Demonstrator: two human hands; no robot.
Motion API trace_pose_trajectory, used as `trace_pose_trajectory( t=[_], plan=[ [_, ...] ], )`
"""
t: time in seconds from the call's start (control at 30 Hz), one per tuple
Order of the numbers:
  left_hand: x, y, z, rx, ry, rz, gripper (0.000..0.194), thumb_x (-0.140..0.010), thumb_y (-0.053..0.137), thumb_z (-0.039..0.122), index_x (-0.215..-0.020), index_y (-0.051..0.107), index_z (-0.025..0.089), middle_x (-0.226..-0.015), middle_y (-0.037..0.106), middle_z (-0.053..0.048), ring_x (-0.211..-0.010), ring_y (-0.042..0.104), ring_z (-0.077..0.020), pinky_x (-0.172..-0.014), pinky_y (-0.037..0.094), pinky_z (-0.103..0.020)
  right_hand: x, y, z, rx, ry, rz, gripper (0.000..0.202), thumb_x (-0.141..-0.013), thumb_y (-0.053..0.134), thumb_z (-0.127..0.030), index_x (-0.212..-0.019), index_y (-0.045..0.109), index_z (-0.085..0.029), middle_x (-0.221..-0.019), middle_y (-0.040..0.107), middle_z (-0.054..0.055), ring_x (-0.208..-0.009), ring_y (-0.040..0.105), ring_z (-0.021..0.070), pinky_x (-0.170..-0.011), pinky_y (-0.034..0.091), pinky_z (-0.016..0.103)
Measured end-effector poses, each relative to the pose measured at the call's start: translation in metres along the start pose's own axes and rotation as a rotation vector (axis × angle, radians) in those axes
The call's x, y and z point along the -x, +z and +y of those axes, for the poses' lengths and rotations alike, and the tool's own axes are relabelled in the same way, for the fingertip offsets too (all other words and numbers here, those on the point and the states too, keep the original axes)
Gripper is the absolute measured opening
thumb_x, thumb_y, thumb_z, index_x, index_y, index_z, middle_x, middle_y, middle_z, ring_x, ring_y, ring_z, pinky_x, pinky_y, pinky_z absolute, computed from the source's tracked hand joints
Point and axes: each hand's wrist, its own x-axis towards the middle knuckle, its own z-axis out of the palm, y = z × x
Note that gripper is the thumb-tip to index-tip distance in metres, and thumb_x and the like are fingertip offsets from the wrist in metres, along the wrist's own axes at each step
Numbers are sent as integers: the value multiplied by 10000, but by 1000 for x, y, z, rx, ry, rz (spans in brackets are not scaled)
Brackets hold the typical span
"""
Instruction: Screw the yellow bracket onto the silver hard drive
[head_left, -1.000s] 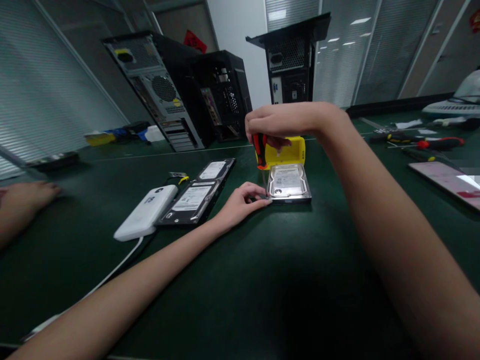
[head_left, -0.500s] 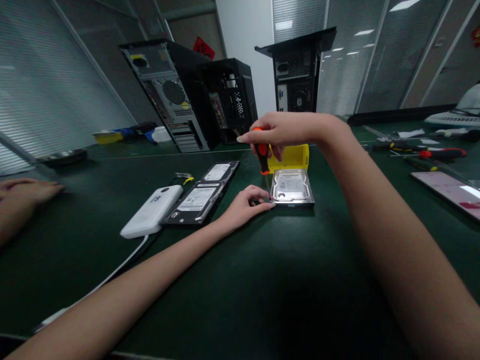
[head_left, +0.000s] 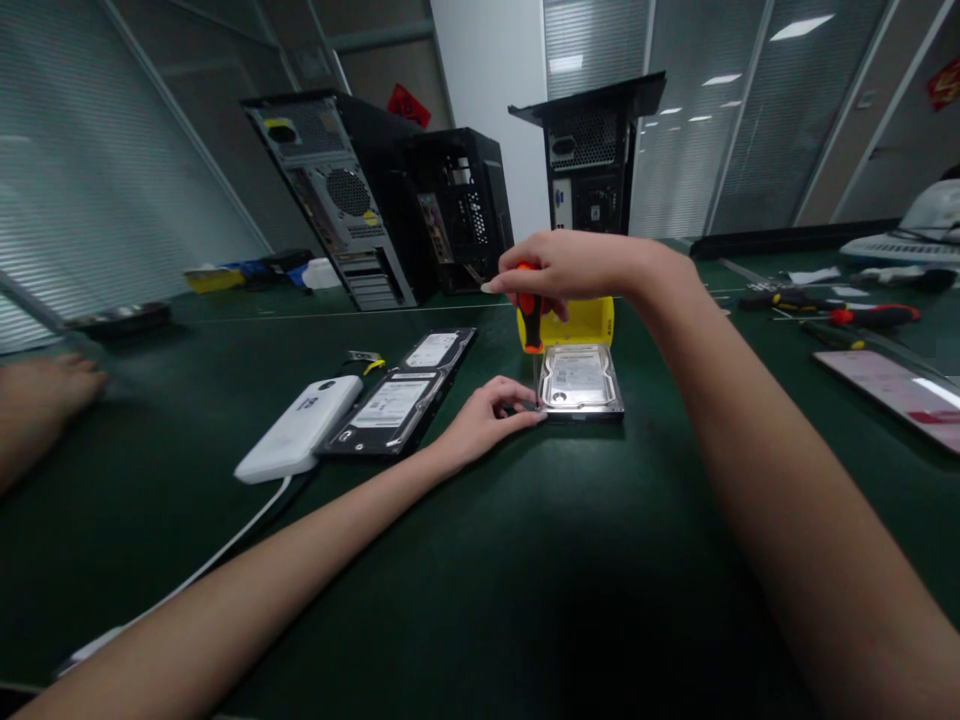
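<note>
A silver hard drive point(head_left: 577, 378) lies label up on the dark green table point(head_left: 480, 540), in front of a yellow container point(head_left: 592, 320). My right hand point(head_left: 544, 275) is closed round an orange and black screwdriver point(head_left: 532, 325), held upright with its tip down at the drive's near left corner. Beside that same corner, my left hand point(head_left: 506, 408) rests on the table with bent fingers. Its thumb and fingertips are close together at the drive's edge; whatever is between them is too small to make out.
Two more hard drives point(head_left: 390, 400) and a white device point(head_left: 300, 428) with a cable lie to the left. Computer cases point(head_left: 390, 200) stand behind. Tools point(head_left: 874, 316) and a phone point(head_left: 892, 392) are at right. Another person's hand point(head_left: 56, 390) is at far left.
The view has shifted slightly. Both my hands stay at the drive, with the screwdriver a little more upright. The other person's hand at far left has moved slightly left.
</note>
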Motion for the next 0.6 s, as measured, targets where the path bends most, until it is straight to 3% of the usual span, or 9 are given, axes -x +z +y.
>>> trace_pose_trajectory(
  t=[0.1,0.2,0.33,0.6],
  plan=[
    [-1,0,0,2,-10,6,276,-767,648,402,-922,686,177,-1015,558,-54,-806,540,-150,-708,429,-293,0,1,-2,-51,39,9,452,-941,335,-490,-861,564,-109,-778,611,54,-630,564,75,-579,419,174],
    [-1,0,2,-1,-14,7,274,-767,645,401,-926,685,181,-1026,556,-54,-806,539,-149,-712,430,-294,0,2,-2,-87,62,13,434,-967,270,-431,-892,551,-109,-816,610,57,-629,570,77,-572,429,174],
    [0,-1,4,-4,-15,0,269,-769,642,396,-926,687,182,-1020,555,-54,-807,538,-150,-710,428,-294,-1,3,-2,-109,42,-20,318,-961,318,-327,-900,544,-113,-834,604,51,-619,575,71,-563,435,167],
    [1,-1,2,-12,-1,-9,306,-780,627,441,-948,686,192,-1034,559,-57,-830,541,-160,-707,432,-291,1,1,-2,-166,6,-45,287,-954,375,-336,-903,553,-117,-786,610,41,-623,579,65,-549,439,145]
  ],
)
